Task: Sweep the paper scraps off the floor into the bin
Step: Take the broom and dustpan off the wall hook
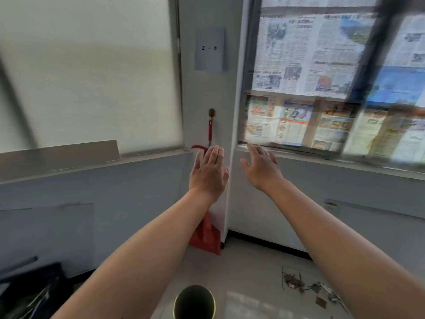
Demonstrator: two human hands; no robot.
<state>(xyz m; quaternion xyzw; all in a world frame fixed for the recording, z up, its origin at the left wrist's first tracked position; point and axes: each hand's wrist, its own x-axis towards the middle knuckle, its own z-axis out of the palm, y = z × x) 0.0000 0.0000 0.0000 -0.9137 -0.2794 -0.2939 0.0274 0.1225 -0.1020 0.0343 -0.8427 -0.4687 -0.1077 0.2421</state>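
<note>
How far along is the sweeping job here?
Done: nothing yet; the paper scraps lie on the floor, right of the bin. In hand: the left hand and right hand, both open and empty, reach toward the red dustpan ahead. Left: take the tool, sweep the scraps, tip them into the bin.

— What is worn on the arms?
— Bare forearms, both of them, from the wrists to the lower edge of the view.
— And the hands?
— The left hand (pixel 208 173) and the right hand (pixel 262 169) are bare as well; blur hides finer detail such as nails.
</note>
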